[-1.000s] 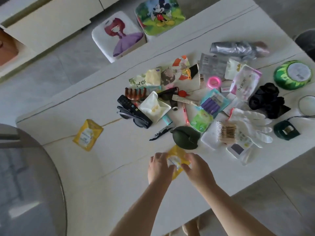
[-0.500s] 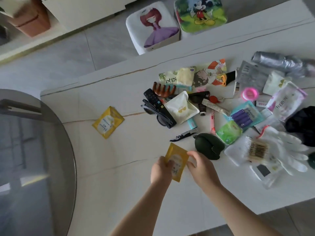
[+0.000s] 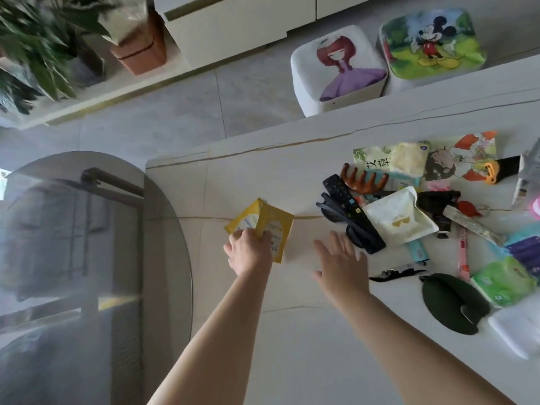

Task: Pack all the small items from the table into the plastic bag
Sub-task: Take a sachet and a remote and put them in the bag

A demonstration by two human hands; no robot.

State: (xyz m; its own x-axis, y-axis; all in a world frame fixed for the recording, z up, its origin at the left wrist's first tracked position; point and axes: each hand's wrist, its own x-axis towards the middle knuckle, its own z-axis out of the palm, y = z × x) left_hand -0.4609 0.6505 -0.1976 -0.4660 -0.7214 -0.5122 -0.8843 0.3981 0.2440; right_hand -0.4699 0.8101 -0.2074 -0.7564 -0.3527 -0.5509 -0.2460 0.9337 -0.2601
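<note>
Gathering 2 yellow sachets
Left hand pinches both; right hand spread, holding nothing. Stack edges before lifting.

Soft bright daylight, motion blur toward the edges, wide-angle bending, pale glare on the glass tabletop.

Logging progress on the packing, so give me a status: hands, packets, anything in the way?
Left hand grips two yellow packets. Right hand open, hovering beside the black remote. No plastic bag in view. Pile of small items unpacked on the table.
</note>
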